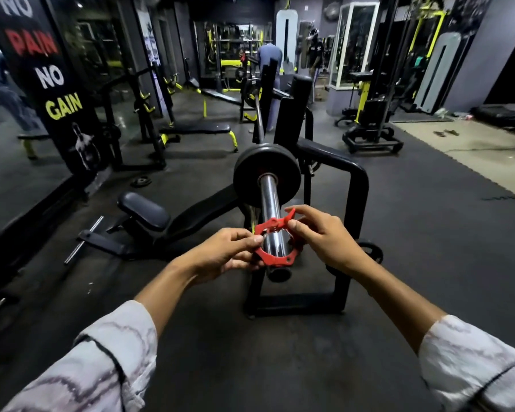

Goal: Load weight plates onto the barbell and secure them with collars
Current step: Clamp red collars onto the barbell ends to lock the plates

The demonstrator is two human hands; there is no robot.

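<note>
A chrome barbell sleeve [269, 200] points toward me, resting on a black rack. One black weight plate [250, 173] sits on the sleeve, far up it. A red plastic collar [272, 258] rings the sleeve near its open end, with its lever [287, 217] raised. My left hand [223, 252] pinches the collar's left side. My right hand [324, 236] pinches the lever and the collar's right side. A stretch of bare sleeve separates the collar from the plate.
The black rack frame [354, 185] stands around the bar's end. A padded bench [144, 211] lies to the left, with a small plate [141, 181] on the floor beyond it. Another plate [373, 251] leans at the right. People stand at the far racks [269, 58].
</note>
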